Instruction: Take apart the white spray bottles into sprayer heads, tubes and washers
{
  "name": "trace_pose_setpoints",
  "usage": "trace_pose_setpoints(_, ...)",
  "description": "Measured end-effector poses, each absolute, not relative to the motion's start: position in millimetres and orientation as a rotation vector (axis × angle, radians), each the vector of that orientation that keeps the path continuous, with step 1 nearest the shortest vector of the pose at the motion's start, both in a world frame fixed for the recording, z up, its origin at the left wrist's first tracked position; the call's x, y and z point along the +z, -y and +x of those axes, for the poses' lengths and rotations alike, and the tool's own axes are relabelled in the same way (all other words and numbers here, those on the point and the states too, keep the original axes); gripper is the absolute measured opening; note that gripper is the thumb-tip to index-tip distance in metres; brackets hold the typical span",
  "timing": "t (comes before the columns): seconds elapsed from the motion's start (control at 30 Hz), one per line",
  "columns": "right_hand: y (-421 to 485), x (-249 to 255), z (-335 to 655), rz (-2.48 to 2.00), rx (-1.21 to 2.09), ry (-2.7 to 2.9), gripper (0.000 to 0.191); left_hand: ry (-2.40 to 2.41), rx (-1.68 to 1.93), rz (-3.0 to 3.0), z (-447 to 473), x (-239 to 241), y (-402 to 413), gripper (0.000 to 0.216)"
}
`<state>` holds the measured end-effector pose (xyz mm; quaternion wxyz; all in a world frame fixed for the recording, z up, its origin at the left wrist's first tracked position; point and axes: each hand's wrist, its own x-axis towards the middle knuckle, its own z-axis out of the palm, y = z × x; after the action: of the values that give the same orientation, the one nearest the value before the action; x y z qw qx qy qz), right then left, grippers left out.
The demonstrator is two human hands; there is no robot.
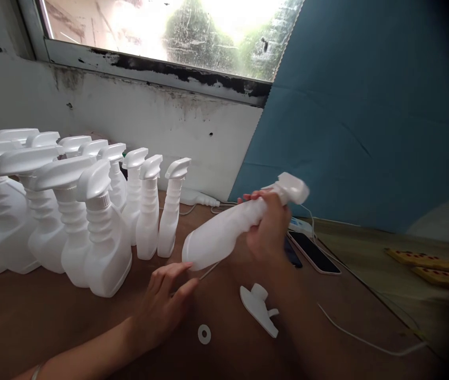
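My right hand (268,228) is wrapped round the neck of a white spray bottle (224,232) with its trigger head (292,188) fitted, and holds it tilted above the brown table (42,316). My left hand (165,301) rests flat on the table just below the bottle's base, fingers stretched out and apart. A thin tube (207,272) lies by its fingertips. A loose white trigger head (259,309) and a small white ring (204,334) lie on the table in front of me.
Several finished white spray bottles (101,232) stand in rows at the left below a window. A phone (313,252) and a white cable (351,332) lie at the right. A blue board (366,116) leans behind. Yellow blocks (422,259) lie at the far right.
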<state>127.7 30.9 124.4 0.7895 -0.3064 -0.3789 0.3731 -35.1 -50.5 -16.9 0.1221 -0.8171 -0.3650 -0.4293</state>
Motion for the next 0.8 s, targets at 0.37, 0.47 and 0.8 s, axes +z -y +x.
trace_pose_setpoints(0.37,9.5,125.9,133.1,-0.734,1.157,0.722,0.016,0.917,-1.472,-2.529,-40.3,-13.9,50.4,0.051)
trace_pose_setpoints(0.47,9.1,125.6,137.3,-0.764,1.152,0.708,0.015,0.825,-1.604,-2.592,-41.0,-10.8,47.3,0.054)
trace_pose_setpoints(0.8,2.7,128.1,151.6,-0.746,1.393,0.768,0.017,1.193,-2.261,-2.677,-45.5,-27.9,56.3,0.059)
